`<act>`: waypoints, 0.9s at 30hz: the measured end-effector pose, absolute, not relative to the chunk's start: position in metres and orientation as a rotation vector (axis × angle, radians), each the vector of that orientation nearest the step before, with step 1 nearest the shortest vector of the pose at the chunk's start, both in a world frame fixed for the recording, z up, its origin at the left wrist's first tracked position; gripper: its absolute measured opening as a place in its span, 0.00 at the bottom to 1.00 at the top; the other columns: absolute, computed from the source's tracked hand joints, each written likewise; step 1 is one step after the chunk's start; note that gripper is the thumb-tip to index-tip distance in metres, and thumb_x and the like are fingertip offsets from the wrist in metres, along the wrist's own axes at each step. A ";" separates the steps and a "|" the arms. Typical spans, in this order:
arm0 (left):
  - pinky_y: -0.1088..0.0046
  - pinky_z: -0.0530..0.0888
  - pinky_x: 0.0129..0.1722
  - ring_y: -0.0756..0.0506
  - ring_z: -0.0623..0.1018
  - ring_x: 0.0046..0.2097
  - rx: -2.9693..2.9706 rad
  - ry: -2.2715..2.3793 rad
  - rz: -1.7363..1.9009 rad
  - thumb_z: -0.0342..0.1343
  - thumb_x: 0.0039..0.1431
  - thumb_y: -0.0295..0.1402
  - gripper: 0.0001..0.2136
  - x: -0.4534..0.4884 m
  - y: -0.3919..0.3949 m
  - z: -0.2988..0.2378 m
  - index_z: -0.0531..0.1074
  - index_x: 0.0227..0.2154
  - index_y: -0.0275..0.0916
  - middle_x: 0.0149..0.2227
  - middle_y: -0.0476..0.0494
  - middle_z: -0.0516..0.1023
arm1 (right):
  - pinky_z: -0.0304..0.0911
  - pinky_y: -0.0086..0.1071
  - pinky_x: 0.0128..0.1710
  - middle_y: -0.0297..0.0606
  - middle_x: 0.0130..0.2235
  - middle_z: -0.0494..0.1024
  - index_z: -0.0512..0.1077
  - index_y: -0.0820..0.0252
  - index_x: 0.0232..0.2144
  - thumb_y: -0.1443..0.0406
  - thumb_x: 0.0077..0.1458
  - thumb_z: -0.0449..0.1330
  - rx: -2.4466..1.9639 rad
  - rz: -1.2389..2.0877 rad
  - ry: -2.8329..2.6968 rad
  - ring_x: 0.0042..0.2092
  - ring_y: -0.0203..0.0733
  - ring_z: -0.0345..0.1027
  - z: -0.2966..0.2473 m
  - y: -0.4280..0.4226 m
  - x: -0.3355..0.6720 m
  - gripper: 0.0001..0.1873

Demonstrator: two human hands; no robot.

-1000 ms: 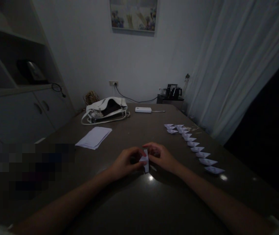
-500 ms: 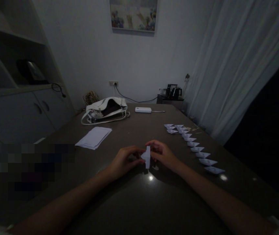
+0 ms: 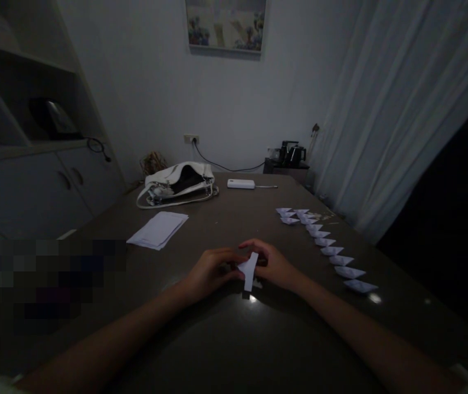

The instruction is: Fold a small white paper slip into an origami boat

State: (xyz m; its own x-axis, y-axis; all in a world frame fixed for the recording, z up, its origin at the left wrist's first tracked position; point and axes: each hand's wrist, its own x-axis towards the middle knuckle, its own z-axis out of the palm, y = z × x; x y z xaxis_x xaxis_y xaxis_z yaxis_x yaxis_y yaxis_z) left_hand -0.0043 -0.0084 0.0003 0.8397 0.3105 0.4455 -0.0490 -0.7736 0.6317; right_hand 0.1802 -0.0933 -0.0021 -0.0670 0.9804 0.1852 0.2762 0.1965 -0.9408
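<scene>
Your left hand (image 3: 211,269) and right hand (image 3: 273,264) meet low over the dark brown counter (image 3: 234,339), fingers closed from both sides on a small white folded paper strip (image 3: 249,271), which stands tilted between them so its creases stay reachable. To your right, a curved row of finished white paper boats (image 3: 328,249) lies well apart. The flat stack of white paper sheets (image 3: 158,230) sits to your left, within reach.
</scene>
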 end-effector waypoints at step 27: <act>0.75 0.68 0.30 0.48 0.73 0.30 1.847 0.492 0.616 0.57 0.52 0.41 0.14 0.003 -0.003 -0.002 0.69 0.30 0.32 0.29 0.45 0.74 | 0.60 0.25 0.27 0.34 0.32 0.72 0.68 0.61 0.32 0.62 0.46 0.65 -1.211 0.888 -1.475 0.30 0.33 0.65 0.000 -0.093 0.179 0.12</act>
State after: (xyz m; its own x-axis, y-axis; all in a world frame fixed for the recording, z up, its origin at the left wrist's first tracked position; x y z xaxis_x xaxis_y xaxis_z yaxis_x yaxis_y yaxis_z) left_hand 0.0032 -0.0034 -0.0021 0.7806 0.5985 0.1802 0.0424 -0.3383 0.9401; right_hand 0.1793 -0.0934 -0.0001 -0.0098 0.9716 0.2366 0.2455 0.2317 -0.9413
